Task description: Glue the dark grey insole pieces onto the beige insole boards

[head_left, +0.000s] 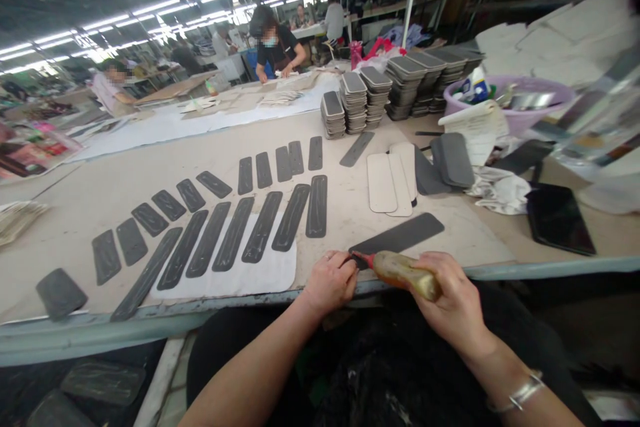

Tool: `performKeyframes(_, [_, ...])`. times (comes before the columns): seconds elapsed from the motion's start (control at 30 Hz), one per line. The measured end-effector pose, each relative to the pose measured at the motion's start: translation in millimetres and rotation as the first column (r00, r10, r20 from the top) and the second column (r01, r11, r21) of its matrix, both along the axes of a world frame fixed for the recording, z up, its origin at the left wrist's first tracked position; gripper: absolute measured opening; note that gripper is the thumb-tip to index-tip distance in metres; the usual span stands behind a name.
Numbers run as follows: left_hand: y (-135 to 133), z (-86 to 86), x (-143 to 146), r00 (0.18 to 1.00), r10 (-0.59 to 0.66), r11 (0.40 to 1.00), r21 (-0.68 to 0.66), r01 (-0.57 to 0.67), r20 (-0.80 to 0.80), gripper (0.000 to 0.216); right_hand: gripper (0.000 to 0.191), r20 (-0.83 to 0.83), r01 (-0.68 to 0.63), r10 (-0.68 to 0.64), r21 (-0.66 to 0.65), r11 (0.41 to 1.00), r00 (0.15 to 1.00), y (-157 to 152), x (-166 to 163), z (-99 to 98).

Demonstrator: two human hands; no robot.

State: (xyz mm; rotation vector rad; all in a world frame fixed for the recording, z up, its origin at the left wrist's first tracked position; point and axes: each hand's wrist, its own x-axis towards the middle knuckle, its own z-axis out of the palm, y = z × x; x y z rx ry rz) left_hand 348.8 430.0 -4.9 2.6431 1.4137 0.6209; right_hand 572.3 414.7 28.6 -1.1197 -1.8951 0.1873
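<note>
My right hand point(453, 297) is closed round the yellowish handle of a brush point(400, 270), whose red neck points left at the near end of a long dark strip point(400, 235) lying on the table's front edge. My left hand point(330, 280) is curled, fingertips pressing on that strip's near end beside the brush tip. Left of them, several long dark strips point(235, 233) lie fanned out partly on a white sheet point(260, 273), with a row of shorter dark pieces point(200, 190) behind them.
Stacks of grey pieces point(360, 100) stand at the back right beside a purple basin point(525, 107) holding a bottle. Pale oval pieces point(390, 180), a cloth point(500, 190) and a dark tablet point(557, 217) lie to the right. Other people work at far tables.
</note>
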Motion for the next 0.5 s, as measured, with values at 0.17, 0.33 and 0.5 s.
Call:
performKeyframes(0.17, [0,1.1,0,1.000,0.006,1.000,0.022,-0.006,0.024,0.018,0.022,0.008,0.062,-0.062,-0.001,0.998,0.998,1,6,0.0])
performKeyframes(0.33, [0,0.8,0,0.998,0.019,1.000,0.021,-0.020,0.056,0.017,0.022,0.034,0.220,-0.222,0.035,0.975,0.975,6,24,3.7])
performKeyframes(0.5, [1,-1.1,0,0.997,0.023,1.000,0.004,-0.024,0.077,0.017,0.021,0.042,0.395,-0.399,0.079,0.915,0.916,11,43,4.5])
